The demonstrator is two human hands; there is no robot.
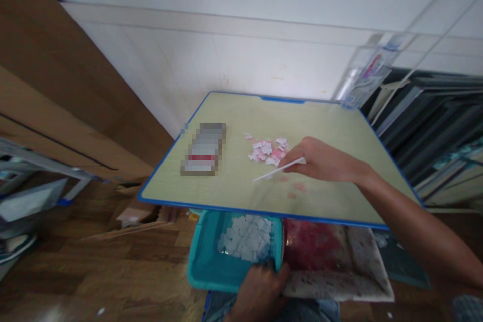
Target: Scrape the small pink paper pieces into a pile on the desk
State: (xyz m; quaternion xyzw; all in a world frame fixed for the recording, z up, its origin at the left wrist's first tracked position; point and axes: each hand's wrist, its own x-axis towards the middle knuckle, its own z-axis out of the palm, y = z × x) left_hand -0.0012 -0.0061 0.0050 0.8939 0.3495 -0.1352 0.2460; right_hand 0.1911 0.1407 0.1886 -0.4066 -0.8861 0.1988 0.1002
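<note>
My right hand (315,158) is over the low table, fingers closed round a thin white stick (279,169) that points left and slants slightly down. Just beyond the fingertips lies a loose pile of small white and pink pieces (266,151). A few pinkish pieces (300,187) rest on the tabletop nearer the front edge. Below the table, my left hand (261,287) is closed at the near right corner of a teal basin (215,279), its fingertips partly hidden. Many small white square pieces (247,237) lie inside the basin.
The pale tabletop (226,191) has a blue edge and backs onto a white wall. A pixelated, phone-like object (206,148) lies on its left. A clear bottle (372,78) stands at the back right corner. Beside the basin is a red-stained tray or cloth (339,284).
</note>
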